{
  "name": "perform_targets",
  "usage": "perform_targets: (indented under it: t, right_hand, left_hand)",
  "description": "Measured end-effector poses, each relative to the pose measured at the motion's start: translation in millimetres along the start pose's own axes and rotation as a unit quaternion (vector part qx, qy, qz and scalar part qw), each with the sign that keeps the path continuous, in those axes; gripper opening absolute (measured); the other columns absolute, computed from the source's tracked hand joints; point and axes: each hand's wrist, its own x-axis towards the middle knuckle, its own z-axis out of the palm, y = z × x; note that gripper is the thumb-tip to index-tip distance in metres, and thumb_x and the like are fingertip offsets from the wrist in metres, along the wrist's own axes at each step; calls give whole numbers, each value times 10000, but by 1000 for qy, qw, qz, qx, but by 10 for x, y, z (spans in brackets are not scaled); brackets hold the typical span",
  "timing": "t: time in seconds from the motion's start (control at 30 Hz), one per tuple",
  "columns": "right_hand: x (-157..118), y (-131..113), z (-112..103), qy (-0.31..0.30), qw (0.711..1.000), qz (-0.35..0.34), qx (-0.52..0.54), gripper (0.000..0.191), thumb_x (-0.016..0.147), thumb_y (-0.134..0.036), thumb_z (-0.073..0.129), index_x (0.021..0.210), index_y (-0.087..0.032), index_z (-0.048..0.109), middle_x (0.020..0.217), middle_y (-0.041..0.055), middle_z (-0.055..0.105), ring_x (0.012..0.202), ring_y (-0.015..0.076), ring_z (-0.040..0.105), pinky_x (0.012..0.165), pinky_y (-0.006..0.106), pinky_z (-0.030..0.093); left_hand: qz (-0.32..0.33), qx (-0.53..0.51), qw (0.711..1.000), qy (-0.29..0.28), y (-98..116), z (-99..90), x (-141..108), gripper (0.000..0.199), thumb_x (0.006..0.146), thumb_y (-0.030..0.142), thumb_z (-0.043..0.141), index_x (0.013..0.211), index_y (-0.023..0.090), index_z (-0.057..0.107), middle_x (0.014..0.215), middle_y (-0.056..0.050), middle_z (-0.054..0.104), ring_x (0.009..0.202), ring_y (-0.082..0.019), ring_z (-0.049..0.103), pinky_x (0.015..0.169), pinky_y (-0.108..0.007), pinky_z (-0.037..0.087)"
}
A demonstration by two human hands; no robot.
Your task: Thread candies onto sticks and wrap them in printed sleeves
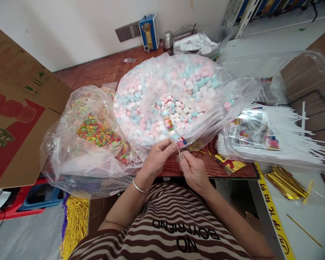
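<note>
A slim clear packet of colourful candies [168, 124], with a red, blue and pink printed end, lies over the big candy bag and reaches down to my hands. My left hand [159, 156], a bangle at its wrist, is closed on the packet's near end. My right hand [194, 171] is closed just beside it, thumb and fingers pinching a thin white stick [179, 150] at that end. Beyond them spreads a large open plastic bag of pink, blue and white candies [182, 112]. To the left sits a plastic bag of small coloured rings [100, 133].
On the right, a clear tray [227, 153] holds white sticks [292, 131] and printed wrappers [256, 128]. Gold twist ties [285, 182] lie nearby. A cardboard box [18, 108] stands left. At the back are a blue device [149, 33] and a metal cup [168, 40].
</note>
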Motion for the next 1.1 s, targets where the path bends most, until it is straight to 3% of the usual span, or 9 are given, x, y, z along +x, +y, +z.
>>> perform_targets:
  t: [0.2, 0.3, 0.37, 0.47, 0.6, 0.73, 0.83, 0.97, 1.1]
  right_hand:
    - [29, -40, -27, -47, 998, 25, 29, 275, 1036, -273, 400, 777, -235, 480, 613, -55, 495, 536, 115, 487, 548, 242, 377]
    - [42, -39, 20, 33, 998, 49, 23, 175, 1021, -358, 499, 1082, -211, 570, 873, 21, 682, 715, 158, 636, 658, 276, 498]
    - [79, -37, 53, 109, 993, 47, 20, 355, 989, -396, 579, 1279, -199, 523, 1126, 99, 698, 875, 196, 684, 760, 328, 553]
    - [159, -37, 97, 193, 981, 11, -4, 221, 997, -330, 581, 1190, -223, 591, 1095, 86, 704, 936, 209, 685, 822, 357, 565]
    - [209, -45, 150, 228, 970, -70, -42, 105, 1004, -218, 535, 1001, -239, 639, 887, 40, 700, 855, 197, 670, 794, 340, 550]
    - [192, -49, 124, 191, 979, -64, -5, 134, 1005, -222, 519, 965, -242, 645, 838, 41, 680, 820, 199, 651, 773, 343, 534]
    - [215, -16, -3, 111, 990, -3, 86, 130, 999, -273, 537, 956, -233, 653, 843, 34, 671, 778, 188, 636, 727, 330, 527]
    - [267, 27, -133, 4, 979, 56, 196, 177, 1003, -332, 540, 892, -219, 619, 689, -25, 591, 595, 140, 542, 591, 278, 474]
    - [203, -25, -27, 77, 991, 51, 98, 138, 1001, -311, 551, 972, -208, 639, 896, 34, 685, 836, 181, 639, 780, 309, 507]
  left_hand:
    - [-11, -114, 990, 79, -11, 30, 63, 331, 605, 443, 935, 735, 170, 801, 700, -23, 732, 693, -133, 630, 803, -282, 510]
    - [14, -118, 984, 132, -67, 68, 63, 321, 582, 431, 946, 732, 185, 803, 734, -12, 746, 707, -122, 629, 778, -256, 504]
    - [20, -103, 985, 140, -122, 94, 47, 295, 616, 418, 931, 747, 186, 805, 725, -2, 735, 696, -111, 613, 753, -244, 495]
    - [36, -81, 988, 127, -203, 144, 11, 230, 692, 380, 892, 733, 179, 790, 647, 18, 678, 643, -91, 560, 681, -222, 459]
    - [47, -110, 983, 137, -223, 220, -8, 283, 649, 384, 913, 635, 164, 736, 590, 24, 641, 592, -80, 530, 624, -212, 431]
    - [22, -149, 977, 150, -156, 238, 10, 362, 545, 412, 956, 595, 152, 710, 552, 24, 618, 540, -69, 513, 578, -208, 421]
    - [-34, -154, 981, 110, -126, 186, 28, 400, 514, 439, 966, 651, 146, 730, 538, 30, 592, 494, -59, 474, 526, -209, 388]
    - [-66, -153, 984, 68, -144, 124, 65, 401, 506, 389, 976, 717, 130, 755, 619, 15, 632, 522, -48, 460, 529, -206, 371]
    - [-25, -184, 973, 134, -148, 172, 102, 378, 504, 364, 968, 632, 143, 689, 552, 44, 562, 519, -46, 437, 522, -199, 339]
